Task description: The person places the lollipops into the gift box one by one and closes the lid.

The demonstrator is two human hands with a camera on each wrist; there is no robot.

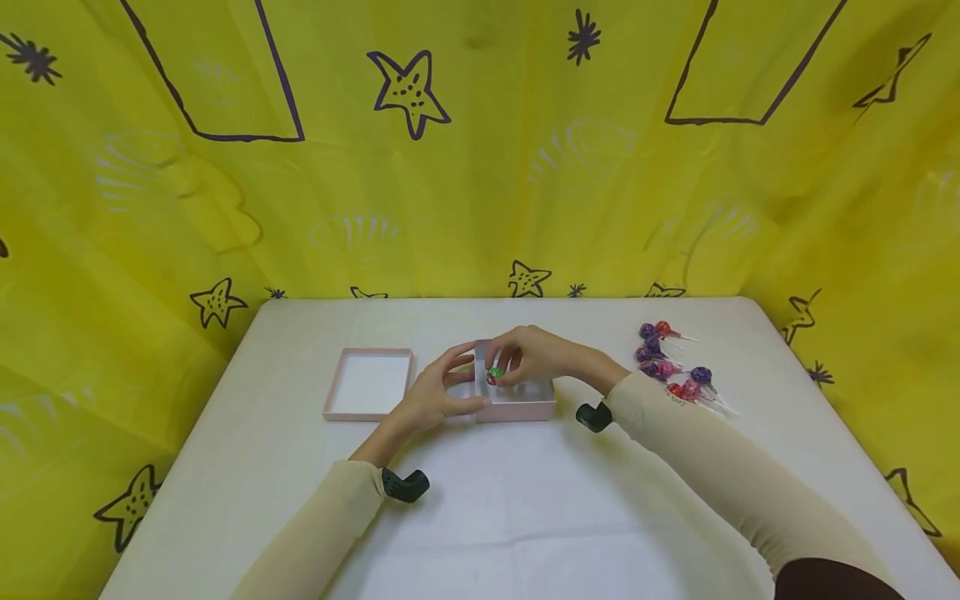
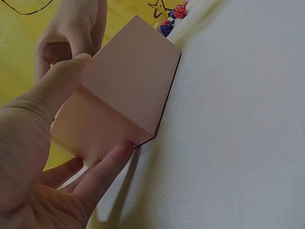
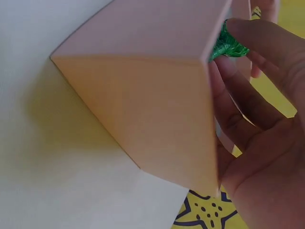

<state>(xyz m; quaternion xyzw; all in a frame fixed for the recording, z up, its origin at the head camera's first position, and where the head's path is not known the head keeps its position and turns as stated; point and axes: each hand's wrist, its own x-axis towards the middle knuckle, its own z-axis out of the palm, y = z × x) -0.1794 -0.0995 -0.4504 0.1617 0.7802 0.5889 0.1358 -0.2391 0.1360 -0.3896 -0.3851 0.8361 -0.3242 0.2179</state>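
Note:
A small open pink box (image 1: 517, 412) with a pale inside stands mid-table. My left hand (image 1: 431, 398) holds it at the left end, thumb at the front rim and fingers against the side wall, as the left wrist view shows of the box (image 2: 128, 71). From the right, my right hand (image 1: 538, 354) reaches in over the box and pinches a lollipop (image 1: 492, 376) in a green and red wrapper. In the right wrist view the green wrapper (image 3: 232, 45) shows between thumb and fingers just behind the box wall. The lollipop's stick is hidden.
Left of the box lies a shallow pink-rimmed lid (image 1: 371, 383), its inside facing up. At the right of the white table (image 1: 480, 500), several lollipops (image 1: 651, 353) in purple, red and pink wrappers lie in a loose group. A yellow patterned curtain (image 1: 480, 192) hangs behind.

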